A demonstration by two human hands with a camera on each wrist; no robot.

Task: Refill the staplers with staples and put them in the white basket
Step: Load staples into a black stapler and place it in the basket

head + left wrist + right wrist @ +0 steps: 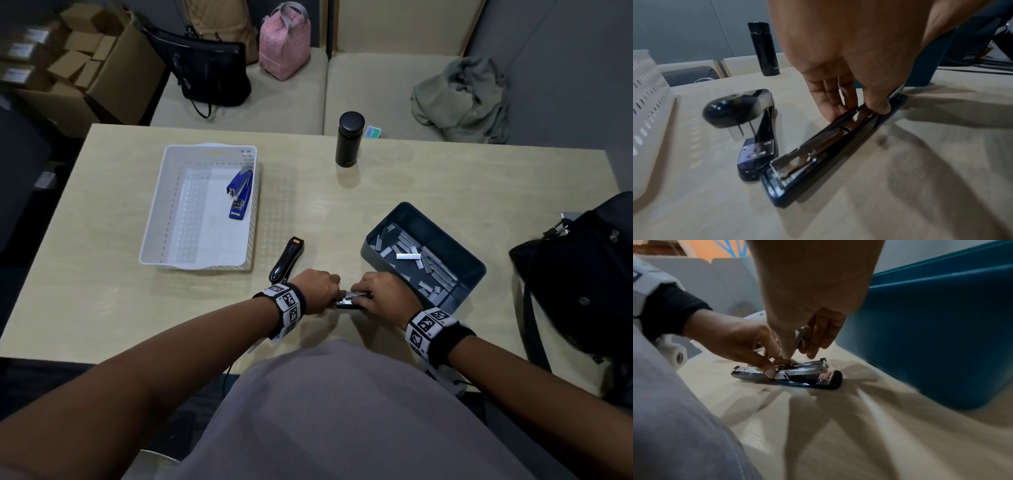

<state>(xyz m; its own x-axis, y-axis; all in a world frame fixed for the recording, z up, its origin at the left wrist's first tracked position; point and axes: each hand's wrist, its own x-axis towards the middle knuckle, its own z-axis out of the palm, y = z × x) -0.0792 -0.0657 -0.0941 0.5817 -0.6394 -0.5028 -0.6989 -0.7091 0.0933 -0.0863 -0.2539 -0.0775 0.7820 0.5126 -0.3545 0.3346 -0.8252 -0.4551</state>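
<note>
A dark stapler lies opened flat on the table near the front edge, its metal staple channel facing up. My left hand pinches its middle between thumb and fingers. My right hand hovers just over the channel and pinches a short staple strip. A second black stapler lies closed, just left of my left hand. A blue stapler sits inside the white basket at the left.
A blue-grey bin holding several staple strips stands right beside my right hand. A black bottle stands at the table's far edge. A black bag sits on the right end of the table.
</note>
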